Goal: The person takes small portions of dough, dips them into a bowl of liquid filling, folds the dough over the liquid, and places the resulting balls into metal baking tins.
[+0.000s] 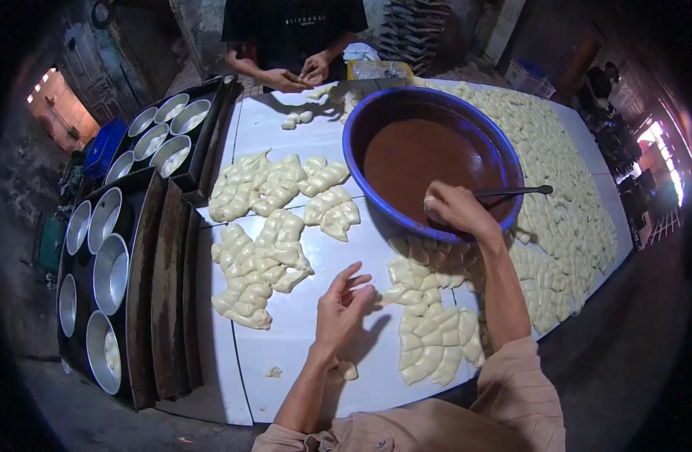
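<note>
My right hand reaches over the near rim of a large blue basin. Its fingers are curled together at the surface of the smooth brown filling; whatever they hold is hidden. Over the white tabletop, my left hand is open, thumb apart from the fingers, with nothing in it. Just right of it lies a sheet of pale dough pieces. More dough pieces are spread to its left, and a small lump sits by my left wrist. A dark-handled utensil rests across the basin's right rim.
Dark trays at the left edge hold several round metal tins, some with dough inside. Many dough pieces cover the right side of the table. Across it, a person in black works small dough with both hands.
</note>
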`<state>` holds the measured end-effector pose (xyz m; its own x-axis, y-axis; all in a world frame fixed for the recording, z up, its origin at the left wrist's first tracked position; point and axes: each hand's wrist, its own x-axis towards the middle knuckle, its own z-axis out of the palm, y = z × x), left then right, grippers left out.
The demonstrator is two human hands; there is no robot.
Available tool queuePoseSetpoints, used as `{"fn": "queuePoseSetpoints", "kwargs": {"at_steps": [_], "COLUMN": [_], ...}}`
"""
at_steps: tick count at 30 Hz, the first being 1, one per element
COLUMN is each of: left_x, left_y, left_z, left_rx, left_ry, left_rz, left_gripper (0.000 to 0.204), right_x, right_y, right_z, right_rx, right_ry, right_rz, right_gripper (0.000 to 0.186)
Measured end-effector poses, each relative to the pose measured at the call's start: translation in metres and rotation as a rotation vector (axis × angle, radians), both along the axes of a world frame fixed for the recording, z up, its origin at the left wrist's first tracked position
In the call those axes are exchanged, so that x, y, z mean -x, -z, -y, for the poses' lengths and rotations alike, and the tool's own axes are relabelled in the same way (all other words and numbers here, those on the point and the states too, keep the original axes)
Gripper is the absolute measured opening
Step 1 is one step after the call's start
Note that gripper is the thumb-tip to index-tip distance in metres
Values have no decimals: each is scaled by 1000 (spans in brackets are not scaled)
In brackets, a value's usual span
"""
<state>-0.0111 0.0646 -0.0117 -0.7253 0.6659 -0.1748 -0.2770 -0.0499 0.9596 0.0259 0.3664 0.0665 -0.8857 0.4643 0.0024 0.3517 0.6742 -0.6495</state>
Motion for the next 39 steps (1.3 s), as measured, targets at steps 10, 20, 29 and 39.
{"fn": "queuePoseSetpoints", "kwargs": {"at_steps": [10, 20, 29, 39], "left_x": [2, -13, -2, -11], "left_y": [5, -15, 9, -12], "left_z": [9, -45, 11, 29], "left_rx": [110, -325, -203, -65], "left_ry": [50, 65, -299, -333], "left_rz": [-16, 428, 416, 84], "left_gripper": [40, 39, 25, 35], "right_x": [7, -16, -40, -32], "right_y": [1, 15, 60, 83], "right_z": [2, 103, 175, 212], "right_rx": [223, 1214, 1046, 548], "right_ry": [-121, 63, 30, -22], "right_rz": [217, -416, -414, -541], "right_gripper": [29, 16, 41, 12]}}
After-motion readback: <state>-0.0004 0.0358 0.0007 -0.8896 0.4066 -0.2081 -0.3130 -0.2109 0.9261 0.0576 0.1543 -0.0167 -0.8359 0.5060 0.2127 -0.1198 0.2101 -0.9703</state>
